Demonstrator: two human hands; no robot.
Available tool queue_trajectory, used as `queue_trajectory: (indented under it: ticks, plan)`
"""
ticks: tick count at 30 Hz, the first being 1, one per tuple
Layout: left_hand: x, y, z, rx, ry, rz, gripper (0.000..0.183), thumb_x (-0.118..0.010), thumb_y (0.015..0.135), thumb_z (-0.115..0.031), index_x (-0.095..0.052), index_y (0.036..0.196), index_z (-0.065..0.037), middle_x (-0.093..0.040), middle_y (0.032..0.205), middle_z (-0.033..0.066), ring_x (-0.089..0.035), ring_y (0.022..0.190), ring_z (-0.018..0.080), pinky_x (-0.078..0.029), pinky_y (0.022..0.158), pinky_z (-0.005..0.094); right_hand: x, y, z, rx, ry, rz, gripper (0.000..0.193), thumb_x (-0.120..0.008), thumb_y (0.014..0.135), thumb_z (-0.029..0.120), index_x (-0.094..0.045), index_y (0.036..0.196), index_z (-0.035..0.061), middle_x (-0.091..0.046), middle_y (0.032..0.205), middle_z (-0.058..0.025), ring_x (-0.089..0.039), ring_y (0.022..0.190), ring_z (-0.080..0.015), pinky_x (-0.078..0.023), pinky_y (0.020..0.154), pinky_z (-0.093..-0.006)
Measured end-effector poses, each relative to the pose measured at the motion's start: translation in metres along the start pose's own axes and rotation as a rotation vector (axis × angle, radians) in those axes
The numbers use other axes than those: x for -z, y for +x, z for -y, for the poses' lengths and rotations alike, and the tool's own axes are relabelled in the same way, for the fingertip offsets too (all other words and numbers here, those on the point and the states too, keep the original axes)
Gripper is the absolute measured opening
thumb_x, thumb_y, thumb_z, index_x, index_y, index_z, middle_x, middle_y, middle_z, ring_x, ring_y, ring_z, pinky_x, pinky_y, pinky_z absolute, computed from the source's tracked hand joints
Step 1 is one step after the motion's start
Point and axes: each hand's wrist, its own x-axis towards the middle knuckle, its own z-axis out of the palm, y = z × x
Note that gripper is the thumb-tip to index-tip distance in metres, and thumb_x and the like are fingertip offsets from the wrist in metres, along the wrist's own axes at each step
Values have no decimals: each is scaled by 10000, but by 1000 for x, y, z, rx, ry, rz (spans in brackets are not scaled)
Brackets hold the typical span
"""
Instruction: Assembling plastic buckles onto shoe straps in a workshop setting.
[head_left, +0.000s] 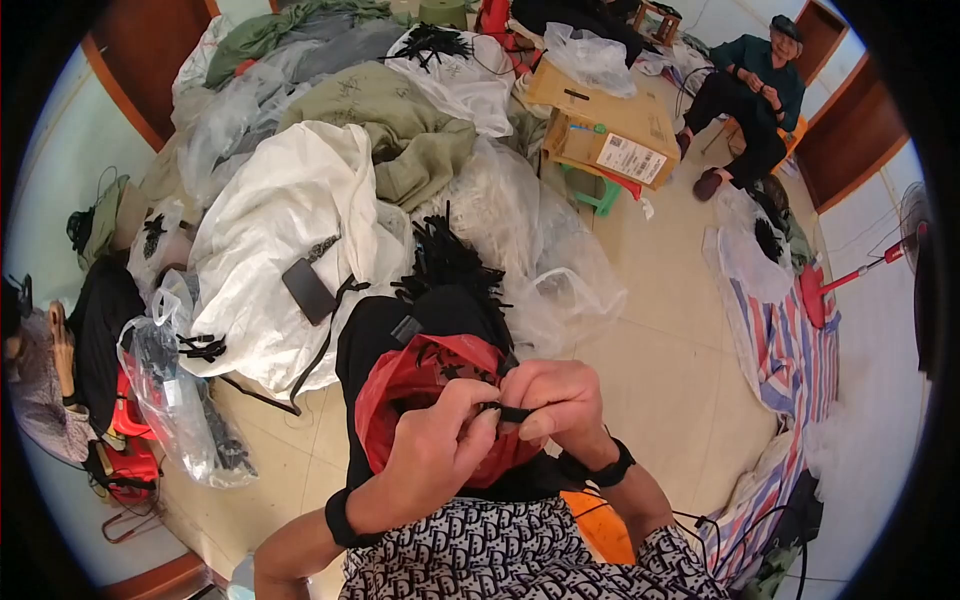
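Over my lap, my left hand (pixel 437 440) and my right hand (pixel 562 402) meet, both closed in a pinch on a short black strap (pixel 514 413). Finger and thumb tips cover part of the strap. Under the hands, a red plastic bag (pixel 385 395) sits on my lap, with small black pieces (pixel 437 357) inside it. Just beyond, a bundle of black straps (pixel 447 262) lies at my knees. A black band circles each of my wrists.
White sacks (pixel 270 220) and clear plastic bags fill the floor ahead, a dark phone-like slab (pixel 309 291) on one. Cardboard boxes (pixel 610 125) rest on a green stool (pixel 597 190). A person (pixel 760 90) sits far right, another at the left edge. A striped sheet (pixel 785 350) lies right, near a red-based fan.
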Motion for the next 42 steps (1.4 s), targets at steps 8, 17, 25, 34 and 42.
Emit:
queue_trajectory:
  ticks: [8, 17, 25, 34, 42]
  plan:
    - [1, 4, -4, 101, -106, 10, 128, -511, 796, -14, -503, 924, -22, -546, 620, 93, -543, 487, 145, -417, 455, 246, 1, 4, 3, -16, 10, -8, 113, -667, 575, 19, -568, 578, -36, -565, 633, -90, -515, 609, -158, -397, 541, -242]
    - [4, 4, -5, 120, -107, 75, 146, -490, 814, -26, -493, 960, -22, -546, 659, 113, -557, 514, 162, -427, 476, 254, 2, 4, -1, -50, 71, -5, 123, -668, 572, 30, -564, 575, -36, -563, 637, -88, -506, 599, -154, -387, 531, -241]
    - [3, 4, -2, 112, -62, 69, 158, -507, 809, -35, -483, 965, -27, -551, 661, 115, -571, 520, 182, -433, 473, 268, 1, 5, 0, -50, 61, -10, 110, -660, 570, 21, -563, 566, -31, -564, 638, -89, -509, 600, -153, -387, 534, -240]
    - [5, 5, -11, 285, -272, 122, 155, -465, 827, -32, -482, 980, -15, -528, 631, 37, -482, 502, 55, -395, 455, 208, 3, 3, -2, -40, 118, 5, 102, -649, 568, 23, -562, 553, -28, -559, 647, -90, -513, 601, -153, -403, 551, -240]
    - [4, 8, -12, 331, -413, 182, 173, -442, 829, -19, -454, 1000, 1, -517, 634, 16, -463, 516, 35, -380, 468, 184, 8, 0, -10, -3, 271, 12, 109, -626, 576, 47, -577, 583, -50, -557, 688, -128, -534, 615, -188, -431, 577, -259]
